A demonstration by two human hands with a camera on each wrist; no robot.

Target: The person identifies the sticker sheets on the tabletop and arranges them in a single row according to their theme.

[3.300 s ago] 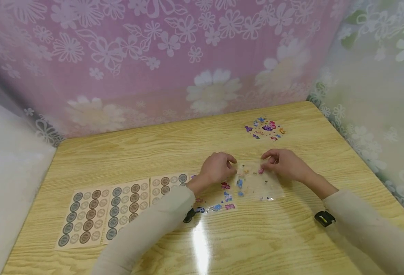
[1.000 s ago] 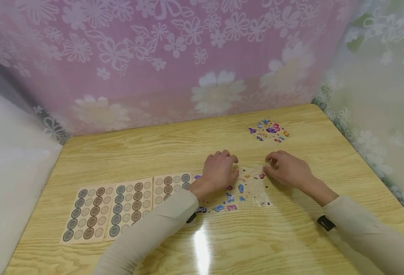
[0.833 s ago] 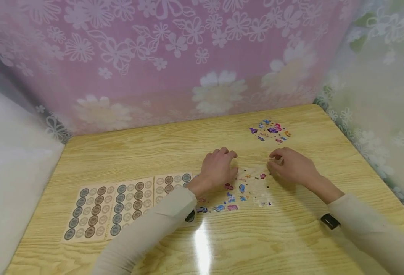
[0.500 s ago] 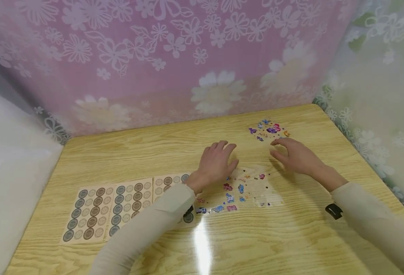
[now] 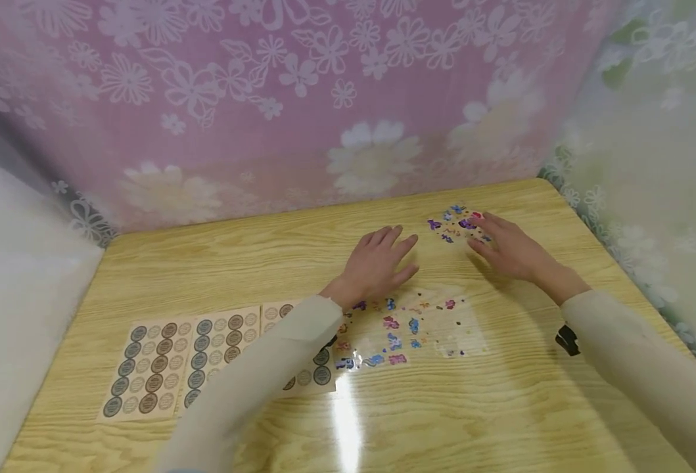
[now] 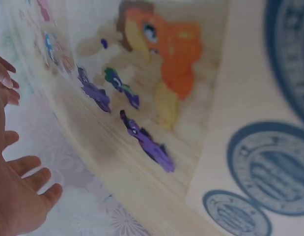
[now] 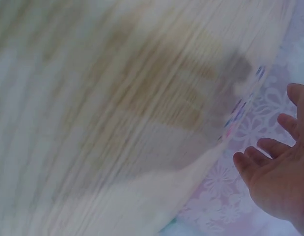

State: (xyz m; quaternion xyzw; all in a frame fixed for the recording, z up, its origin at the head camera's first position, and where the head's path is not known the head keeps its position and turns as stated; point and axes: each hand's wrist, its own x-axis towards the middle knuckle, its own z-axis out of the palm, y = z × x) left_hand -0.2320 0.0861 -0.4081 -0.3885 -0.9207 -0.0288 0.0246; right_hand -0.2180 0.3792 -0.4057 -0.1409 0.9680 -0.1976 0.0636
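My left hand [image 5: 377, 263], its fingers spread, hovers just beyond two clear sticker sheets and holds nothing. Cartoon pony stickers show on the left clear sheet [image 5: 377, 338], among them an orange pony [image 6: 179, 59] and a purple pony [image 6: 149, 145] in the left wrist view. The right clear sheet [image 5: 468, 332] lies beside it, with a few small stickers on it. Farther back, a round group of colourful stickers [image 5: 447, 223] lies on the table. My right hand [image 5: 513, 249] is at its right side, fingers loosely extended and partly covering it; contact cannot be told.
Sheets of round brown and blue-grey seal stickers [image 5: 152, 368] lie side by side on the left of the wooden table [image 5: 442, 414]. My left forearm partly covers them. A pink floral curtain [image 5: 235, 131] hangs behind the table's back edge.
Both hands were at the far edge of the right clear sheet, which was laid flat. They have come off it; the right hand has moved back to the round sticker group, and the left fingers have spread.
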